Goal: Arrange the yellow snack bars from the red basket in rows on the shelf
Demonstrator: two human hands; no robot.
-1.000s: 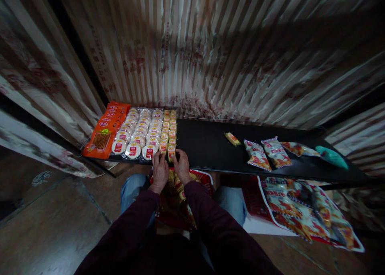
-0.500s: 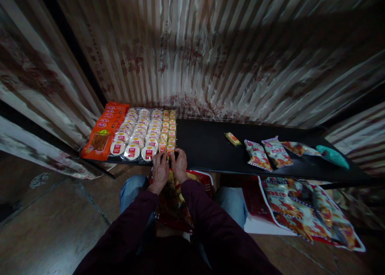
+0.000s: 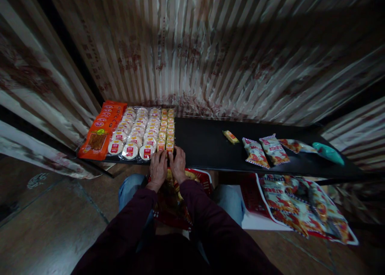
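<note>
My left hand (image 3: 158,170) and my right hand (image 3: 178,162) are side by side at the front edge of the black shelf (image 3: 204,146). Their fingertips touch the front ends of two columns of small yellow packets (image 3: 170,131). The fingers of each hand are close together, and what they hold, if anything, is hidden. Left of the yellow packets stand three columns of round white wrapped cakes (image 3: 130,150). Orange snack bags (image 3: 96,142) lie overlapped at the shelf's left end. A single yellow packet (image 3: 230,137) lies apart on the shelf.
Striped snack bags (image 3: 274,149) and a green packet (image 3: 328,153) lie on the right part of the shelf. A red basket (image 3: 207,180) with yellow packets sits between my knees. Another basket (image 3: 264,201) full of snack bags is at the lower right. Pleated curtain hangs behind.
The view has shifted slightly. Both hands stay at the front of the yellow columns, with little visible change in their pose.
</note>
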